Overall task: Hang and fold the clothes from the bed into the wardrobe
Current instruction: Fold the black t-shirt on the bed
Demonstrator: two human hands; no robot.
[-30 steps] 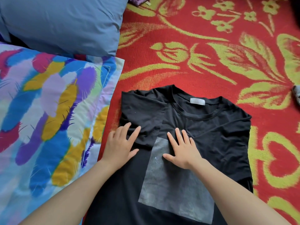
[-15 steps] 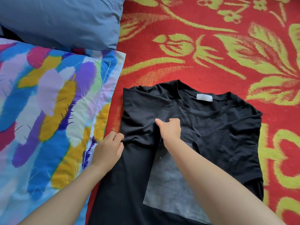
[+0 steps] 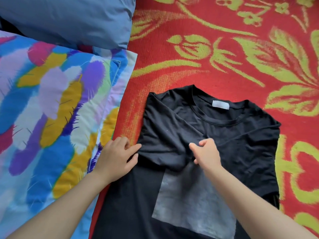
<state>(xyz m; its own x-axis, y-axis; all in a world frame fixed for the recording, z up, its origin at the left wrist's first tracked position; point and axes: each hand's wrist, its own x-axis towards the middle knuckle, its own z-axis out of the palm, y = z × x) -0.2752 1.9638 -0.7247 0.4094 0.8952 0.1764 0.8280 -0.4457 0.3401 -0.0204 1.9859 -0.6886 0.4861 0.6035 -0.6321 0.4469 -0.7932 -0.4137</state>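
Observation:
A black T-shirt with a grey square print lies on the red bedspread, collar and white label facing away from me. Its left sleeve is folded inward over the chest. My left hand is at the shirt's left edge and pinches the fold between index finger and thumb. My right hand is over the chest with fingers curled, gripping the sleeve's hem just above the grey print.
A red bedspread with a green floral pattern covers the bed. A multicoloured quilted pillow lies close on the left of the shirt. A grey-blue pillow lies behind it.
Both hands went from lying flat on the shirt to curling onto the folded left sleeve. The sleeve now lies further inward, its edge running diagonally across the chest.

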